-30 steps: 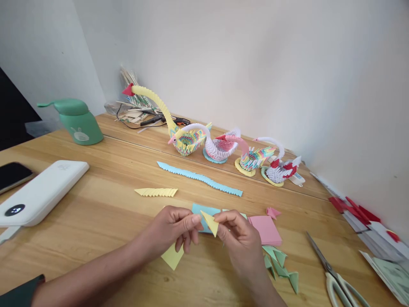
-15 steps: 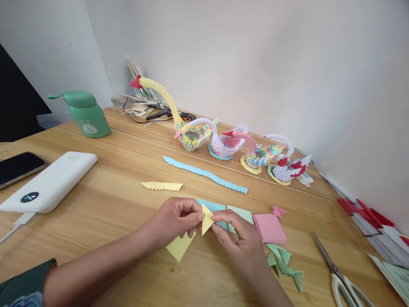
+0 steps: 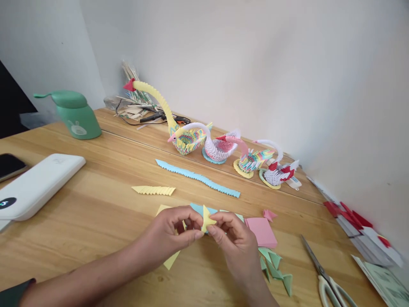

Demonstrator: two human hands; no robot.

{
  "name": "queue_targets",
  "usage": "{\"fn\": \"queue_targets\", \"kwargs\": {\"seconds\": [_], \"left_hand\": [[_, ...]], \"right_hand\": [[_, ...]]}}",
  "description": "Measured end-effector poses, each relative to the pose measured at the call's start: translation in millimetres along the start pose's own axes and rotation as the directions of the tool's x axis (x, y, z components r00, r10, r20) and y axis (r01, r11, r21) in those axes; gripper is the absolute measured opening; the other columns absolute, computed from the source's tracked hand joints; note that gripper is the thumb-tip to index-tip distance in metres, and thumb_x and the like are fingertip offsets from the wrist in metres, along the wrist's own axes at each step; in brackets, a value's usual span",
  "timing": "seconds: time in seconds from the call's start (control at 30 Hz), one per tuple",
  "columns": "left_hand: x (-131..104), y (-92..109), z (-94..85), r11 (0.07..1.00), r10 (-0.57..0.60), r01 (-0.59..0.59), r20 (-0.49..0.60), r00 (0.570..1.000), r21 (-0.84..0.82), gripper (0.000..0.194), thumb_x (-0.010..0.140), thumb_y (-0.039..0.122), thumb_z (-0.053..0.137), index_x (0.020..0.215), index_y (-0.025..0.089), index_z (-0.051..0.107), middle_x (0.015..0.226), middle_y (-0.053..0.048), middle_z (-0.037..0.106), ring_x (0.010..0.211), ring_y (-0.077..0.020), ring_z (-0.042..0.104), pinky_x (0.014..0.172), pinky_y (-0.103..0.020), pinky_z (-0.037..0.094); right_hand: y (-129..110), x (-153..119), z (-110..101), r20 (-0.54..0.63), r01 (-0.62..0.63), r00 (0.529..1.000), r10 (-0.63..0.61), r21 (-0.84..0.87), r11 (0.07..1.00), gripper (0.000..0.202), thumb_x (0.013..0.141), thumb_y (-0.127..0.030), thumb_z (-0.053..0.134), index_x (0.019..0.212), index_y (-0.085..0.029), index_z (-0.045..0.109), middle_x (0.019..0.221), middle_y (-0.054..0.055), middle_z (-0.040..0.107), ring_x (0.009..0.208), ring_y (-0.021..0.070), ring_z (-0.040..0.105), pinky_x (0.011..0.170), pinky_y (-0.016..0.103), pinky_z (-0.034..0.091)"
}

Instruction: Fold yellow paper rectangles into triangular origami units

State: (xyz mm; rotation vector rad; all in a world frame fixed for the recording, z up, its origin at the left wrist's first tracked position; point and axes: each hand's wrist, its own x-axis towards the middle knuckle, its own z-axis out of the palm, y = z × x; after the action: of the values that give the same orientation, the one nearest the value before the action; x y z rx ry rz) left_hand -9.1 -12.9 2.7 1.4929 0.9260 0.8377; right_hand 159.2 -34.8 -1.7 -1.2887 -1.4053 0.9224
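Between my two hands is a small folded yellow paper triangle, held above the table. My right hand pinches it between thumb and fingers. My left hand grips its left edge with the fingertips. Under my left hand lie yellow paper sheets, partly hidden. Behind my fingers are a blue paper stack and a pale green one, both mostly covered. To the right sit a pink paper stack, a folded pink piece and several folded green triangles.
Farther back lie a yellow folded strip and a long blue strip. Several paper swans stand along the wall. Scissors rest at right; a white power bank, phone and green bottle stand left.
The yellow triangle has turned and its right part now folds out between my fingers. My left fingers have shifted along its edge. The whole view has swung slightly to the right.
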Motion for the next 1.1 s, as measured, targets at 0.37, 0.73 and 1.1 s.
{"fn": "queue_targets", "kwargs": {"seconds": [0.37,0.73,1.1], "left_hand": [[-5,5,0.2,0.904,0.276,-0.254,-0.014,0.961,0.344,0.013,0.083,0.014,0.051,0.077,0.017,0.062,0.068,0.0,0.059,0.061,-0.0107,0.052,0.057,-0.019,0.041],[-3,-1,-10.9,0.815,0.429,-0.347,-0.08,0.9,0.465,0.016,0.08,0.021,0.064,0.095,0.016,0.065,0.083,-0.005,0.066,0.072,-0.0145,0.059,0.066,-0.023,0.046],[1,-1,-13.1,0.628,0.665,-0.574,0.02,0.747,0.526,0.007,0.082,0.016,0.061,0.08,0.016,0.068,0.071,-0.001,0.069,0.061,-0.0127,0.057,0.059,-0.023,0.041]], "right_hand": [[3,-2,1,0.099,-0.046,0.994,0.051,-0.052,0.998,0.014,0.077,-0.032,0.064,0.086,-0.023,0.069,0.069,-0.001,0.062,0.067,0.0156,0.057,0.061,0.024,0.045],[1,-4,1,0.111,-0.023,0.993,0.027,-0.031,0.999,0.014,0.08,-0.033,0.061,0.075,-0.021,0.066,0.065,-0.001,0.065,0.063,0.014,0.058,0.059,0.022,0.044],[3,-3,2,0.142,-0.001,0.99,-0.002,0.02,1.0,0.012,0.08,-0.03,0.062,0.076,-0.02,0.068,0.063,-0.002,0.066,0.06,0.0121,0.059,0.057,0.019,0.044]]}}
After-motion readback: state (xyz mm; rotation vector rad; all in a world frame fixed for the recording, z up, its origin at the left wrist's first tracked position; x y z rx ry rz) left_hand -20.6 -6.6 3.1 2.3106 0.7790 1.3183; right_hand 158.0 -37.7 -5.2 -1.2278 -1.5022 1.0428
